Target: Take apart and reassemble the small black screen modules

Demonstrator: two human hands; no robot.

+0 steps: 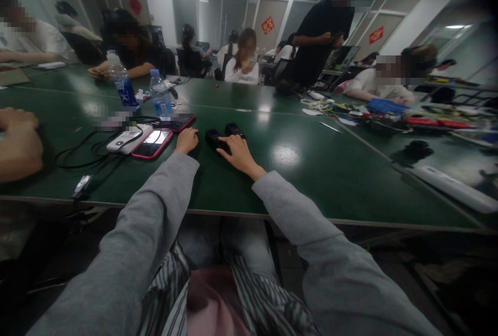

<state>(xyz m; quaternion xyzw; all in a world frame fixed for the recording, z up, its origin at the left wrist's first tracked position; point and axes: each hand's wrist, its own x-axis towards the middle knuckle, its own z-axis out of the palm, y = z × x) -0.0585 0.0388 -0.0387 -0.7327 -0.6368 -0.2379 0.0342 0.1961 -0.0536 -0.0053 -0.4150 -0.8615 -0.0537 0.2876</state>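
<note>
Two small black devices (213, 138) lie side by side on the green table, their exact kind unclear. My right hand (238, 153) rests over them with fingers stretched out; its fingertips touch the left one, and neither device is lifted. To their left, my left hand (187, 140) lies on the tabletop, fingers loosely extended and partly hidden, holding nothing that I can see. Close beside it are a phone in a red case (152, 143) with a lit screen, and a second dark phone (182, 122) behind.
A white power bank (130, 138) with black cables sits left of the phones. Two plastic bottles (160, 98) stand behind. Another person's hand (19, 144) is at far left. Tangled cables (338, 110) and a long white bar (455, 188) lie right. Several people surround the table.
</note>
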